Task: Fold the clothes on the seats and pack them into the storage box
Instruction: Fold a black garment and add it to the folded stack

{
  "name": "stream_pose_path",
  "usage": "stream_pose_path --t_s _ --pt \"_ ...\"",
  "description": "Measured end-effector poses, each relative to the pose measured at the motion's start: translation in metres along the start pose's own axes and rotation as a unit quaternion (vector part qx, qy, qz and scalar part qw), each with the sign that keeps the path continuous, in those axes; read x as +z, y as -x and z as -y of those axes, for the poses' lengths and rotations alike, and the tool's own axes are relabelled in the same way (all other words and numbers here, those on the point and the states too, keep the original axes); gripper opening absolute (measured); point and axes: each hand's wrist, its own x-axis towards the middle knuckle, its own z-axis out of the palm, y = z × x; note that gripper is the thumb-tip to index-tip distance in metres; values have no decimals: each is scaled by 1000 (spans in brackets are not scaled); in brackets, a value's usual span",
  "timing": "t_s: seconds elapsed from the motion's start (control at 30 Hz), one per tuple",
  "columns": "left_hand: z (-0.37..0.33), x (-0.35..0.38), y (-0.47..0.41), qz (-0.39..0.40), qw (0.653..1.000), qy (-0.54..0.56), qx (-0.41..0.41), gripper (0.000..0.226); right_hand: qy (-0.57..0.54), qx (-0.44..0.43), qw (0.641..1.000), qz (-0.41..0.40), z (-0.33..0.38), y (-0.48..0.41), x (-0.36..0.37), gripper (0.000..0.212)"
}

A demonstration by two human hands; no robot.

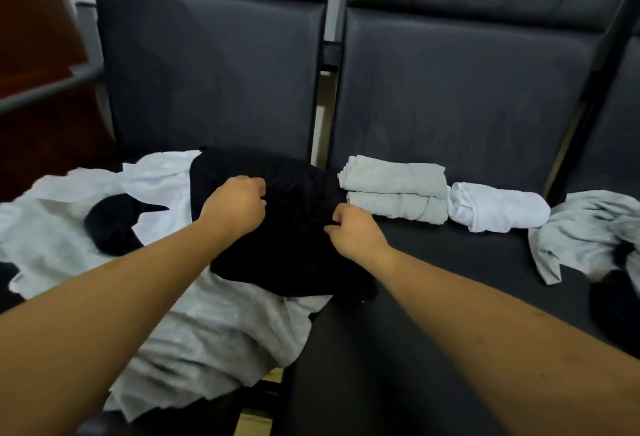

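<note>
A black garment lies across the gap between two dark seats, on top of a heap of white and pale grey clothes. My left hand pinches the black cloth near its far left part. My right hand grips it at its right edge. Two folded grey pieces are stacked on the right seat, and a folded white piece lies beside them. No storage box is in view.
A crumpled grey garment with something black under it lies at the far right. A second black item sits in the white heap at left. Dark seat backs rise behind. A grey metal armrest and brown wood are at far left.
</note>
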Motion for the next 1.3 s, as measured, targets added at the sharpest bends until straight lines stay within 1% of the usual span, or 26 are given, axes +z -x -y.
stream_pose_path --t_s 0.1,0.2,0.27,0.3,0.37,0.43,0.47,0.5,0.57,0.6,0.63,0.67,0.7,0.77,0.83,0.9,0.97,1.0,1.03,1.07,1.1,1.13,1.2,1.23,1.27,1.3 --pt "4 -18 8 -57 996 64 -21 7 -153 6 988 -29 13 4 -13 24" --pt "10 -33 16 -83 992 93 -27 13 -347 19 937 -24 42 11 -33 28" --pt "14 -38 19 -71 991 110 -14 8 -432 9 902 -14 62 16 -50 22" --pt "16 -40 21 -62 990 130 4 11 -469 8 883 -11 73 19 -60 20" --pt "17 -45 26 -31 979 192 62 53 -545 4 838 -12 90 25 -80 23" --pt "13 -54 34 4 956 268 115 96 -605 -18 796 -10 105 35 -103 22" --pt "10 -59 37 19 948 290 131 109 -627 -28 778 -7 112 40 -114 21" --pt "7 -64 40 24 943 300 142 115 -647 -35 762 -3 118 46 -124 21" --pt "-5 -75 49 20 942 302 144 110 -679 -37 733 8 127 60 -145 22" --pt "-10 -80 54 13 940 310 140 100 -691 -29 723 11 131 65 -154 21" --pt "-15 -84 57 8 939 314 139 83 -701 -22 713 17 134 73 -164 23" --pt "-20 -87 60 11 944 302 134 58 -707 -16 707 22 137 80 -174 31" --pt "-23 -91 63 18 950 286 125 37 -709 -9 705 25 138 85 -183 38" --pt "-34 -99 73 49 947 300 107 27 -706 -4 708 12 136 96 -204 34" --pt "-51 -112 91 70 919 374 104 13 -702 2 712 -16 126 103 -221 31" --pt "-69 -125 109 96 873 469 97 10 -697 16 716 -43 113 107 -233 30" --pt "-88 -134 126 118 807 575 72 15 -698 32 712 -63 95 112 -238 30" --pt "-97 -135 133 122 780 611 59 19 -706 43 704 -64 86 117 -237 33" --pt "-106 -133 139 124 758 639 44 22 -725 52 684 -57 75 121 -234 38" --pt "-115 -128 146 128 739 660 31 26 -743 56 665 -41 65 128 -228 43" --pt "-122 -123 152 137 718 682 17 30 -750 61 658 -17 56 136 -219 49" --pt "-129 -115 157 151 699 699 -5 33 -740 73 668 15 47 145 -208 56" --pt "-139 -99 167 183 659 727 -59 36 -663 110 734 100 34 164 -183 65" --pt "-144 -89 172 192 645 736 -74 34 -627 125 758 130 28 175 -172 61" --pt "-147 -79 176 193 639 740 -79 32 -601 132 775 142 23 184 -163 51" --pt "-149 -67 180 189 644 736 -85 29 -576 137 795 129 17 193 -154 36"
